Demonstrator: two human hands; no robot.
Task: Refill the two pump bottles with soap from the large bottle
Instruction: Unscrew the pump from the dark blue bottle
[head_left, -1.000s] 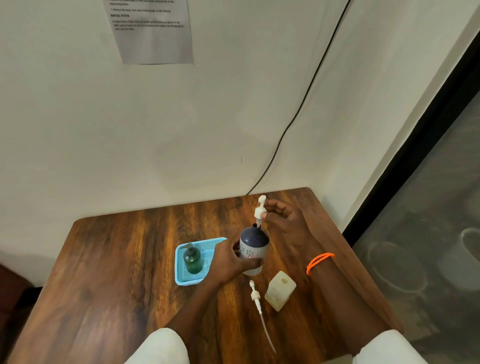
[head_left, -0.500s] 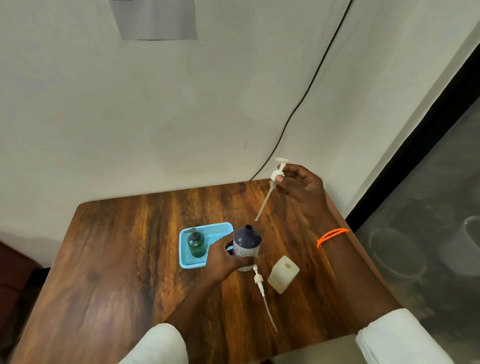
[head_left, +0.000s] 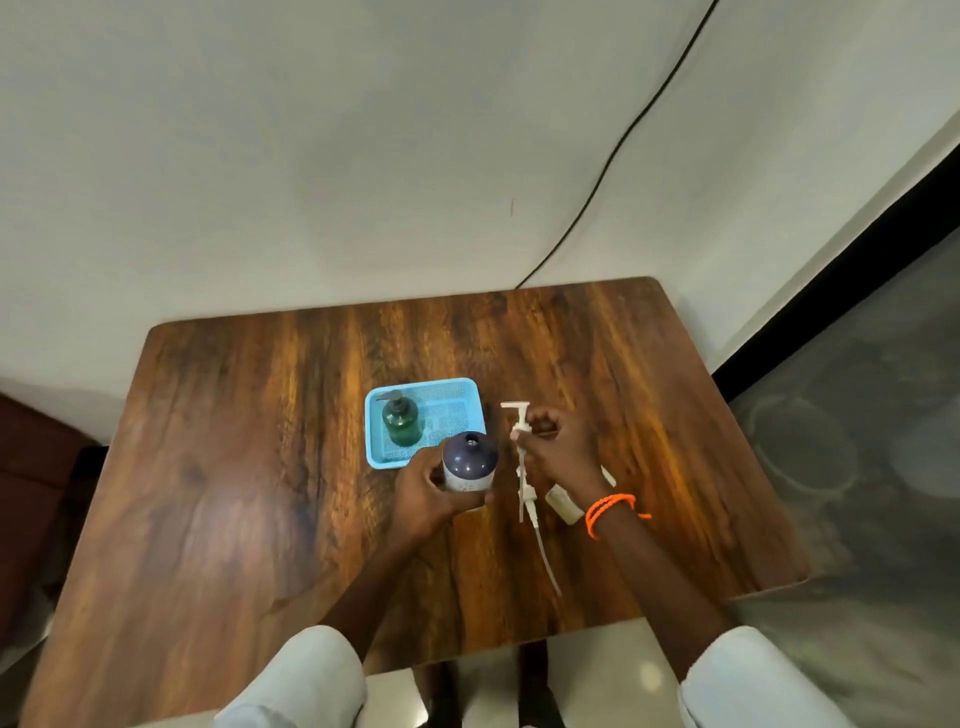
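Note:
A dark blue bottle (head_left: 470, 460) with a white label stands upright on the wooden table (head_left: 260, 467), its neck open. My left hand (head_left: 426, 491) grips its side. Just right of it, my right hand (head_left: 558, 449) pinches a white pump head (head_left: 519, 418), whose tube hangs down. A second white pump (head_left: 537, 525) with a long tube lies flat on the table below. A pale cream bottle (head_left: 563, 504) lies mostly hidden under my right wrist. A small green pump bottle (head_left: 401, 421) stands in the blue tray (head_left: 457, 387).
The table sits against a white wall, and a black cable (head_left: 613, 156) runs down to its back edge. The table's right edge borders a grey floor area. Bare wood stretches across the left half.
My right hand has carried the white pump down from above the table's back to beside the dark blue bottle. The left hand stays on the bottle.

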